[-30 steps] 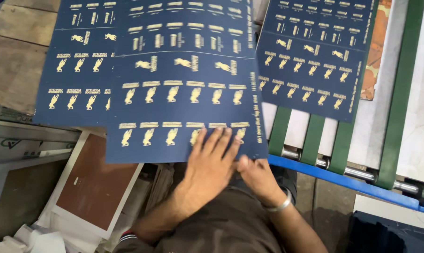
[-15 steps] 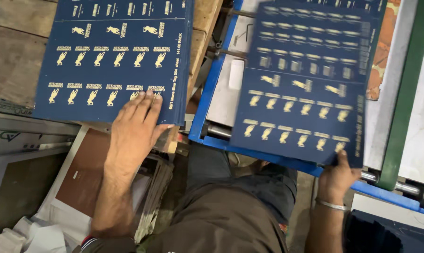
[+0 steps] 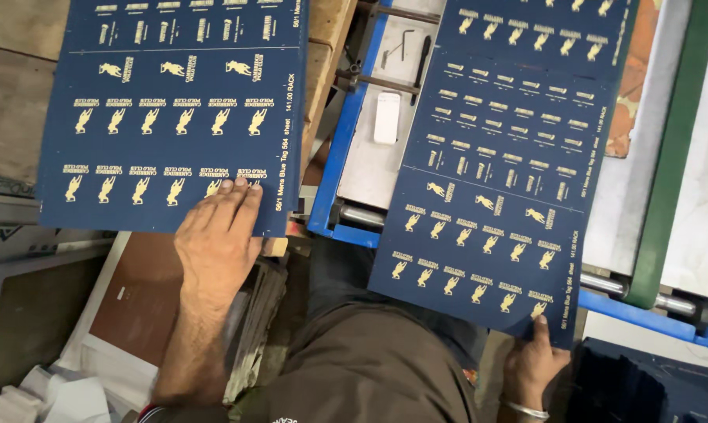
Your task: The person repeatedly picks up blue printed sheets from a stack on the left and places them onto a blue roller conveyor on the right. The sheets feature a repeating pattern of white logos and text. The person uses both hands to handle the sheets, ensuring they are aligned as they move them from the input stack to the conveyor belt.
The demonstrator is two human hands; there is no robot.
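My left hand [image 3: 217,235] lies flat on the near right corner of a dark blue printed sheet [image 3: 158,70] with rows of gold figures, which rests on a stack at the left. My right hand [image 3: 532,364] grips the near corner of a second dark blue sheet [image 3: 511,157] with the same gold print. That sheet lies slanted over the blue-framed machine bed [image 3: 330,180], its near end hanging over the frame toward my lap.
A white rectangular block [image 3: 386,117], a black pen [image 3: 422,63] and a hex key [image 3: 401,43] lie on the grey machine tray. Green belts [image 3: 671,157] run at the right. A brown board [image 3: 135,305] and stacked papers sit below left. Dark blue sheets [image 3: 652,388] lie at the lower right.
The left sheet has settled onto the stack with my left hand sliding right along its edge. My right hand has drawn the second sheet nearer, so its near end now overhangs the frame.
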